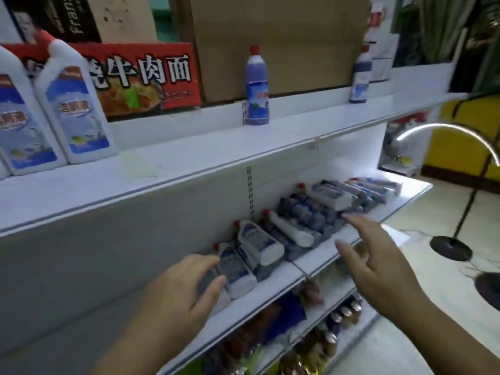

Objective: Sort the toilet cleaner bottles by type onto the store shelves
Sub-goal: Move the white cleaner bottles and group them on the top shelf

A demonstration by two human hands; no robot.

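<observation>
Several toilet cleaner bottles lie mixed in a pile (305,220) on the lower shelf (319,262), white ones and blue ones, all with red caps. My left hand (184,290) curls its fingers round a lying bottle (216,274) at the pile's left end. My right hand (378,263) hovers above the shelf edge with fingers spread, holding nothing. On the upper shelf (189,163) two white angled-neck bottles (73,104) stand at the left. A blue bottle (257,87) stands in the middle and another blue bottle (361,74) stands further right.
Cardboard boxes (276,44) and a red noodle carton (146,77) fill the back of the upper shelf. Cans and packets (324,336) sit on the shelves below. A floor lamp (451,247) stands in the aisle at the right.
</observation>
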